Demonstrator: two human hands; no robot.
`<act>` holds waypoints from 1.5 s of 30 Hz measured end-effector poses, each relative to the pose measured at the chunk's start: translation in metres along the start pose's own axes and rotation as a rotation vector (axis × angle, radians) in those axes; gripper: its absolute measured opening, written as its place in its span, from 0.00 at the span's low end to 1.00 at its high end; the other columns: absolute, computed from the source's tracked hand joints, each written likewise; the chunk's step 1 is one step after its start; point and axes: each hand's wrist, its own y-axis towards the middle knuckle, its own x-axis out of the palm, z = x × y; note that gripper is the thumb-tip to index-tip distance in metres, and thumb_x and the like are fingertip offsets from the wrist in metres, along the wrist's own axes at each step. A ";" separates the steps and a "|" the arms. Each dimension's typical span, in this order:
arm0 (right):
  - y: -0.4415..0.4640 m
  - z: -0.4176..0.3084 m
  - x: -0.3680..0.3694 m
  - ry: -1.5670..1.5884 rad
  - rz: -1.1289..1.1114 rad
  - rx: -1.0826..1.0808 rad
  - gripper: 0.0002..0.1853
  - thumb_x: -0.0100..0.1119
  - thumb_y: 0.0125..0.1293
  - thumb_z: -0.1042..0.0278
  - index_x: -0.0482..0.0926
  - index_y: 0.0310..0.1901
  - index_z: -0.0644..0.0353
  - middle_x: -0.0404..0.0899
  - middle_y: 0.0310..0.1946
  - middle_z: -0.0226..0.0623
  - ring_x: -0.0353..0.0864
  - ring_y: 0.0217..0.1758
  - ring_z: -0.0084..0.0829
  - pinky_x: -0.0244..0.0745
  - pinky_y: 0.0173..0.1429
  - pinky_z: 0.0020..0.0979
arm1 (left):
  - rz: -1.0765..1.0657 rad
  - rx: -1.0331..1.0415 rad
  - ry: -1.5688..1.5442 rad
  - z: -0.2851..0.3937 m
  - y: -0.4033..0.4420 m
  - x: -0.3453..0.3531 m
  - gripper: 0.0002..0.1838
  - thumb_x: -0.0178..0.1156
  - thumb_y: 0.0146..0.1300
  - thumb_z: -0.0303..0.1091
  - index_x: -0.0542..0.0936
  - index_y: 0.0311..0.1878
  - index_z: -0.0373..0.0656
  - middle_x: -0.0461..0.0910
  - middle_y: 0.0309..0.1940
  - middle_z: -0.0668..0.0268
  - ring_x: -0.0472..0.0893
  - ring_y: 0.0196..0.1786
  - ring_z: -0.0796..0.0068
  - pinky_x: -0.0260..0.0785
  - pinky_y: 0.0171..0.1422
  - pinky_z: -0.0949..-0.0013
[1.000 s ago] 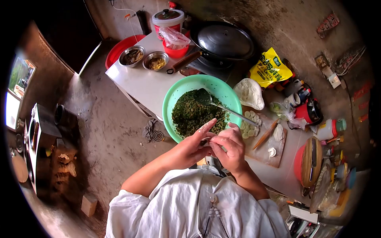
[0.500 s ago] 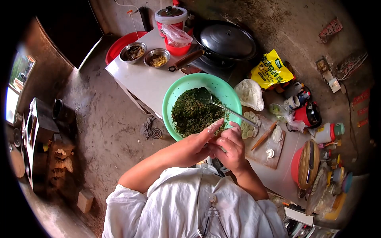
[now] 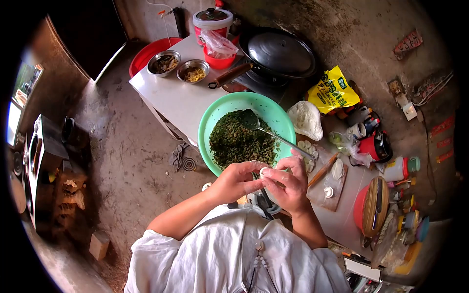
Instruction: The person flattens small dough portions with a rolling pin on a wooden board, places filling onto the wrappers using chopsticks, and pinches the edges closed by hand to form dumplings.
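Observation:
My left hand (image 3: 238, 181) and my right hand (image 3: 289, 184) meet in front of my chest, at the near edge of a green bowl (image 3: 207, 115). Between their fingertips they pinch a small white dough piece (image 3: 264, 172), mostly covered by the fingers. White flour dusts the fingers of both. Chopped green filling (image 3: 234, 141) lies in the bowl, and a metal spoon (image 3: 279, 136) rests in it with its handle over the right rim. Beside my right hand, a rolling pin (image 3: 323, 169) lies on a wooden board (image 3: 335, 193) near white dough lumps (image 3: 338, 168).
Overlapping pale dough rounds (image 3: 307, 149) lie right of the bowl, below a flour bag (image 3: 305, 119). Behind stand a lidded wok (image 3: 278, 51), two metal bowls (image 3: 193, 72) and a yellow packet (image 3: 333, 90). Jars and a red pot (image 3: 375, 145) crowd the right side.
My hands were clasped close together with the fingers overlapping; now they have parted slightly and lowered, and the white dough shows between the fingertips. The spoon stays in the filling.

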 end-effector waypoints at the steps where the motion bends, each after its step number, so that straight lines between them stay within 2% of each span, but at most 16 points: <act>1: 0.001 0.000 -0.001 0.001 -0.001 -0.001 0.11 0.66 0.50 0.71 0.78 0.36 0.49 0.68 0.31 0.25 0.72 0.36 0.29 0.57 0.61 0.45 | 0.001 0.001 0.000 0.000 0.000 0.000 0.19 0.61 0.61 0.32 0.73 0.53 0.34 0.77 0.32 0.71 0.70 0.29 0.91 0.66 0.31 0.82; 3: 0.004 0.000 -0.002 -0.033 -0.090 0.010 0.11 0.66 0.49 0.71 0.78 0.36 0.49 0.68 0.31 0.25 0.72 0.37 0.28 0.56 0.61 0.45 | 0.027 0.029 0.071 -0.001 -0.002 -0.002 0.18 0.61 0.60 0.31 0.74 0.52 0.35 0.77 0.32 0.73 0.68 0.28 0.91 0.64 0.30 0.81; 7: 0.006 -0.001 -0.001 0.020 -0.085 0.028 0.12 0.67 0.48 0.71 0.78 0.35 0.49 0.71 0.32 0.26 0.73 0.38 0.28 0.58 0.60 0.45 | 0.017 0.031 0.122 0.001 -0.003 -0.004 0.17 0.62 0.59 0.31 0.76 0.51 0.37 0.77 0.31 0.72 0.68 0.26 0.90 0.64 0.29 0.79; 9: 0.006 -0.002 0.002 0.171 0.018 0.176 0.11 0.68 0.47 0.71 0.79 0.34 0.51 0.74 0.32 0.27 0.75 0.37 0.28 0.60 0.60 0.43 | 0.051 0.087 0.278 0.006 -0.004 -0.004 0.15 0.62 0.58 0.31 0.77 0.49 0.38 0.76 0.29 0.70 0.68 0.24 0.89 0.63 0.27 0.78; 15: 0.006 0.006 -0.005 0.196 -0.070 0.102 0.09 0.68 0.46 0.71 0.82 0.33 0.52 0.75 0.27 0.25 0.75 0.34 0.27 0.61 0.61 0.41 | 0.021 0.125 0.371 0.011 -0.001 -0.004 0.16 0.63 0.58 0.32 0.77 0.49 0.39 0.76 0.28 0.69 0.69 0.22 0.89 0.62 0.25 0.79; 21: 0.002 0.006 -0.004 0.057 -0.004 -0.023 0.09 0.68 0.48 0.71 0.81 0.33 0.52 0.74 0.28 0.25 0.74 0.34 0.26 0.59 0.63 0.44 | -0.013 -0.014 0.184 0.010 -0.001 -0.003 0.17 0.63 0.59 0.31 0.76 0.51 0.38 0.75 0.28 0.73 0.68 0.24 0.91 0.61 0.26 0.81; 24: 0.005 0.002 -0.002 0.071 -0.042 0.045 0.09 0.67 0.49 0.70 0.80 0.34 0.51 0.74 0.30 0.25 0.74 0.35 0.27 0.57 0.64 0.45 | -0.030 0.045 0.111 0.008 -0.001 -0.004 0.17 0.63 0.58 0.32 0.77 0.51 0.39 0.75 0.27 0.73 0.67 0.24 0.91 0.61 0.26 0.81; 28: 0.005 0.005 -0.001 0.062 -0.082 0.001 0.08 0.66 0.50 0.70 0.79 0.33 0.51 0.73 0.31 0.25 0.74 0.36 0.27 0.55 0.65 0.45 | -0.039 0.008 0.223 0.000 0.002 -0.010 0.17 0.64 0.57 0.33 0.77 0.50 0.40 0.75 0.27 0.72 0.66 0.24 0.89 0.61 0.26 0.79; 30: 0.009 0.001 -0.001 0.071 -0.098 0.038 0.06 0.65 0.51 0.70 0.77 0.31 0.51 0.73 0.31 0.25 0.74 0.37 0.28 0.53 0.66 0.46 | -0.038 0.154 0.178 -0.008 0.003 -0.010 0.17 0.65 0.57 0.35 0.78 0.48 0.40 0.75 0.26 0.72 0.66 0.23 0.88 0.60 0.25 0.77; 33: 0.009 0.003 0.000 0.071 -0.131 0.018 0.05 0.63 0.53 0.69 0.77 0.32 0.52 0.73 0.31 0.26 0.74 0.37 0.29 0.52 0.66 0.46 | -0.029 0.043 0.263 0.000 0.002 -0.012 0.17 0.65 0.56 0.37 0.79 0.47 0.39 0.75 0.24 0.72 0.66 0.23 0.87 0.60 0.25 0.77; 37: 0.014 0.000 0.002 0.095 -0.152 0.032 0.04 0.60 0.55 0.70 0.75 0.31 0.53 0.73 0.31 0.27 0.73 0.37 0.31 0.51 0.66 0.47 | -0.042 0.066 0.309 0.001 0.002 -0.016 0.17 0.65 0.56 0.38 0.79 0.45 0.39 0.76 0.23 0.72 0.66 0.23 0.89 0.60 0.25 0.77; 39: 0.021 -0.003 0.001 0.126 -0.146 0.147 0.02 0.58 0.57 0.69 0.74 0.30 0.55 0.72 0.30 0.28 0.73 0.36 0.33 0.60 0.59 0.42 | -0.078 -0.084 0.250 0.010 0.002 -0.017 0.17 0.63 0.57 0.39 0.79 0.44 0.37 0.77 0.24 0.71 0.68 0.24 0.89 0.62 0.27 0.77; 40: 0.020 -0.001 0.002 0.126 -0.146 0.146 0.02 0.58 0.57 0.69 0.74 0.30 0.55 0.72 0.30 0.28 0.73 0.36 0.33 0.60 0.59 0.42 | -0.077 -0.083 0.249 0.009 0.003 -0.017 0.17 0.63 0.57 0.39 0.79 0.44 0.37 0.77 0.24 0.71 0.68 0.24 0.89 0.62 0.27 0.77; 42: 0.019 0.008 0.003 0.330 -0.090 0.312 0.05 0.55 0.59 0.68 0.73 0.29 0.57 0.72 0.28 0.32 0.73 0.34 0.38 0.66 0.47 0.38 | -0.067 -0.075 0.195 0.005 0.005 -0.019 0.17 0.62 0.59 0.40 0.79 0.42 0.34 0.78 0.26 0.69 0.71 0.28 0.88 0.66 0.33 0.77; 43: 0.022 0.011 0.000 0.330 -0.093 0.309 0.05 0.55 0.59 0.68 0.73 0.29 0.57 0.72 0.28 0.32 0.73 0.34 0.38 0.66 0.47 0.38 | -0.064 -0.072 0.194 0.007 0.005 -0.020 0.17 0.62 0.59 0.40 0.79 0.42 0.34 0.78 0.26 0.69 0.71 0.28 0.88 0.66 0.33 0.77; 45: 0.026 0.017 -0.009 0.083 -0.387 0.065 0.06 0.54 0.60 0.68 0.72 0.29 0.60 0.72 0.25 0.37 0.72 0.31 0.42 0.66 0.39 0.38 | -0.090 -0.136 0.173 0.013 0.004 -0.021 0.16 0.62 0.60 0.37 0.78 0.44 0.33 0.79 0.31 0.71 0.73 0.34 0.87 0.67 0.38 0.79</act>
